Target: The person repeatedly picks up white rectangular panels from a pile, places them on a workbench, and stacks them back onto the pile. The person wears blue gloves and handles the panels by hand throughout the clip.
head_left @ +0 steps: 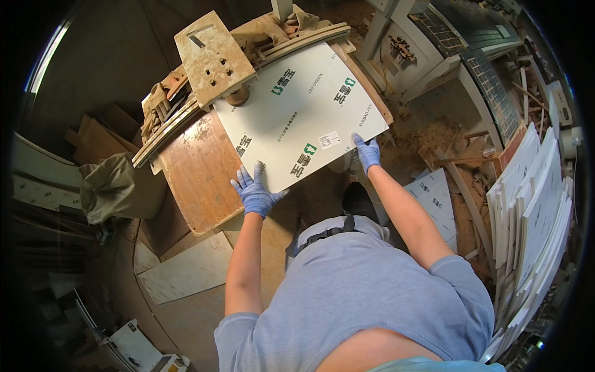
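The left hand, splayed wide, unclenched, and right hand (whether pinching, I cannot tell) touch the white panel extending beyond both, probably to steady it.

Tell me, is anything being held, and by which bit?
White board: left grip spread on its near-left corner, right grip on its near edge. Can't tell if either really holds it.

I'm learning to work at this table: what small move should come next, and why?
I'd probably nudge the white panel gently toward the rail, holding it flat. The left grip is spread at the panel's near edge, the right grip sits by its near right corner, and the far edge runs along the rail, though contact there is hard to tell.
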A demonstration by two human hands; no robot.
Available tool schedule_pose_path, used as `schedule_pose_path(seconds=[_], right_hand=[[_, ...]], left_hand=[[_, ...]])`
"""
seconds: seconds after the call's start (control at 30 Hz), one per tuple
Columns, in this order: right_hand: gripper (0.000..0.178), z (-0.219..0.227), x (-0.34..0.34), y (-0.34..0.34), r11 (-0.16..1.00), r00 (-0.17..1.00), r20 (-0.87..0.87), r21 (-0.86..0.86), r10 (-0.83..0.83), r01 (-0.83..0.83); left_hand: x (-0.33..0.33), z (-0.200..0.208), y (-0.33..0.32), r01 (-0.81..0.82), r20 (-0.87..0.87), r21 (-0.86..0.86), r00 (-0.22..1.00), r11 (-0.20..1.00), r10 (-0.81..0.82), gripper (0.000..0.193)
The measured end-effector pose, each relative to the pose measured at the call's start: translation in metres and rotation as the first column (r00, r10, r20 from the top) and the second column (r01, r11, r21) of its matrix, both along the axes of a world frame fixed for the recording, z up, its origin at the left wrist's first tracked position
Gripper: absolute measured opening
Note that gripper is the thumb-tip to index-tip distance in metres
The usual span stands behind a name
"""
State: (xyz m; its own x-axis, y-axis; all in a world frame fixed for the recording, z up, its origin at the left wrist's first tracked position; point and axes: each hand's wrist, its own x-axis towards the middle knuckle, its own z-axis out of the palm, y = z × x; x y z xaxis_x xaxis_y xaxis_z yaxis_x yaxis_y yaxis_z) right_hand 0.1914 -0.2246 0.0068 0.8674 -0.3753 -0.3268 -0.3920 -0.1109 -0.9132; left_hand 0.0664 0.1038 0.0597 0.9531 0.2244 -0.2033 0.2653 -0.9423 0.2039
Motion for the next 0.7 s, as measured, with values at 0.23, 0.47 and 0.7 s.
schedule_pose_path(seconds=[0.23,0.47,0.7], right_hand=[[0.053,0.023,-0.004,0.008,1.0,1.0,-0.022,0.007,-0.002,0.002],[0.056,0.022,-0.004,0.005,0.997,0.999,-0.044,-0.078,-0.002,-0.001],[0.055,0.025,-0.003,0.008,0.995,1.0,-0.021,-0.096,-0.008,0.006]], left_hand=[[-0.002,-0.004,0.002,0.005,0.019,-0.015,1.0,1.0,-0.005,0.122],[-0.003,0.004,0.001,0.025,0.016,-0.026,1.0,0.999,-0.024,0.121],[-0.006,0.004,0.002,0.021,0.034,-0.05,0.999,0.999,-0.019,0.12]])
